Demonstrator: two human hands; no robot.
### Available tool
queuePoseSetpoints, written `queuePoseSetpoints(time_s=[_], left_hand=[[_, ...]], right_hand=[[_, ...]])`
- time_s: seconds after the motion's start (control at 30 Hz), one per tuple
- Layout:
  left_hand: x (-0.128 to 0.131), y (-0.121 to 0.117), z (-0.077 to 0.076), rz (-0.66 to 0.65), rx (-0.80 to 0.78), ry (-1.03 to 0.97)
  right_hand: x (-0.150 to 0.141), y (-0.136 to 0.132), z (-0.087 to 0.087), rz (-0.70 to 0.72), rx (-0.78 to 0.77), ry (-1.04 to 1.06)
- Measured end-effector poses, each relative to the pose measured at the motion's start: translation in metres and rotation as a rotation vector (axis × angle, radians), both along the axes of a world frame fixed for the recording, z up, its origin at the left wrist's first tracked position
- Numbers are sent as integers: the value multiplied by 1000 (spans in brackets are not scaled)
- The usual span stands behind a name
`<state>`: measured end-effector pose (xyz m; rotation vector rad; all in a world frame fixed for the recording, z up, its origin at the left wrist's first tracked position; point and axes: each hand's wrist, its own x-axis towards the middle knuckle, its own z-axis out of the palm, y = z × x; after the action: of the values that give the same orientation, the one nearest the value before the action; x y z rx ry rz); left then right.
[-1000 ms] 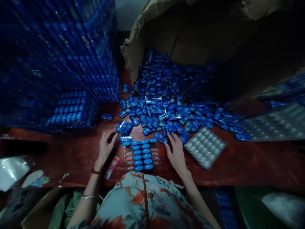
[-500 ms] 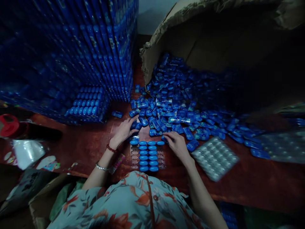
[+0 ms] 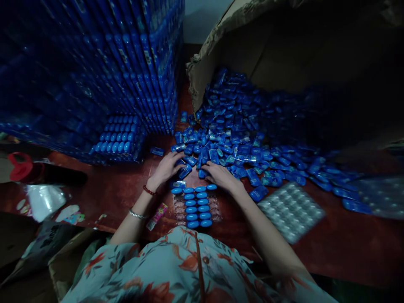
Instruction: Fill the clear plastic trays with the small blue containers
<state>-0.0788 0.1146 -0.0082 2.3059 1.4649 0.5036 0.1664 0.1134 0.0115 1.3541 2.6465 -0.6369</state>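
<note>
In the head view, the left hand (image 3: 166, 169) and right hand (image 3: 222, 176) reached in from either side, fingertips turned towards each other with a gap between. The left hand's fingers were bent over a loose packet (image 3: 184, 171), whose long axis slanted away from the person and to the right. The right hand's fingertips bent down at a blue packet (image 3: 201, 174); whether either hand pinched its packet, I could not tell.

The clear tray (image 3: 180, 210) lay on the body side of both hands, between the forearms, neither hand plainly nearer. Its blue pieces (image 3: 190, 203) lay with long axes running from side to side: two columns down the middle, plus one piece at each outer end of the farthest row. The outer cells nearer the body looked unfilled.

Beyond the hands, mostly to the right hand's side, spread a heap of packets (image 3: 246, 152). A grey tray (image 3: 293, 212) lay outside the right forearm.
</note>
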Motion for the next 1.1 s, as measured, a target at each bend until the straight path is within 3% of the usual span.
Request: queuePoseSetpoints(time_s=[0.17,0.3,0.43,0.53,0.63,0.73,0.8,0.93,1.1], left_hand=[[17,8,0,-142,-77,279],[24,11,-2,-203,-75,282],[19,8,-4,-171,-78,-2],[10,-4,-2,96,-127,-387],[-2,-28,5,443,-202,-770],[-11,-60,15,613,-256,-988],[-16,-79,20,685,-271,-1020],[-23,-107,26,765,-252,-964],[-20,-138,31,765,-263,-876]], right_hand=[[9,0,-5,-32,32,179],[41,-25,-4,-319,28,507],[70,-78,-4,-656,-155,768],[74,-115,-11,-749,-227,877],[63,-132,-20,-698,-86,854],[50,-129,-27,-579,171,783],[46,-123,-30,-418,270,718],[49,-113,-30,-66,293,513],[46,-112,-12,9,317,214]])
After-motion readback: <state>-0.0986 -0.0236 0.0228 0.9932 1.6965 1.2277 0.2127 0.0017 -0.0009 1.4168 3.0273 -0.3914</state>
